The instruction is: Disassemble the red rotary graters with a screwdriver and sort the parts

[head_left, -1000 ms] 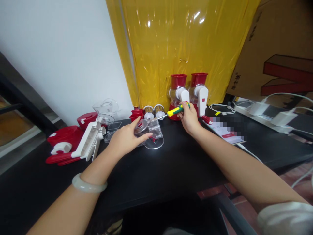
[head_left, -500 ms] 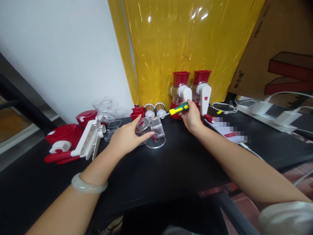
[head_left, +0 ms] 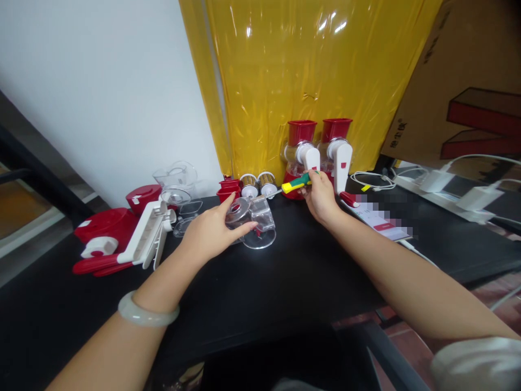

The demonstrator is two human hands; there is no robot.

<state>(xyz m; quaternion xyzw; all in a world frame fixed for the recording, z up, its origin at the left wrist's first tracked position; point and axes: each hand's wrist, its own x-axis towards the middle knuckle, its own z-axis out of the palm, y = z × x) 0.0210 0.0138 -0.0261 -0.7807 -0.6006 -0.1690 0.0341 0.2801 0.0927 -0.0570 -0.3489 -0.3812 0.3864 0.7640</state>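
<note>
Barely anything has shifted since half a second ago: the screwdriver [head_left: 291, 185] shows more yellow along its underside, as if rolled a little in the fingers, while both arms keep nearly the same pose. In the head view, the right arm reaches in from the lower right, its elbow bent, its pale sleeve [head_left: 474, 365] above the elbow. The right hand [head_left: 321, 200] has its grip closed around the green part of the handle, the shaft pointing left and slightly down to the clear plastic housing [head_left: 265, 214]; the exact tip contact is too small to tell. The left arm comes up from the lower left, a pale bangle [head_left: 147, 310] at the wrist. Palm down, the left hand [head_left: 207, 233] holds the housing on the black counter [head_left: 285, 296], thumb and forefinger spread wide around its round end, the other fingers hidden. Dark characters and a small ® run along the cardboard box [head_left: 427, 103], too blurred to read surely, near a large red black-edged figure. The phone [head_left: 380, 221] screen is partly pixelated, its writing illegible.
</note>
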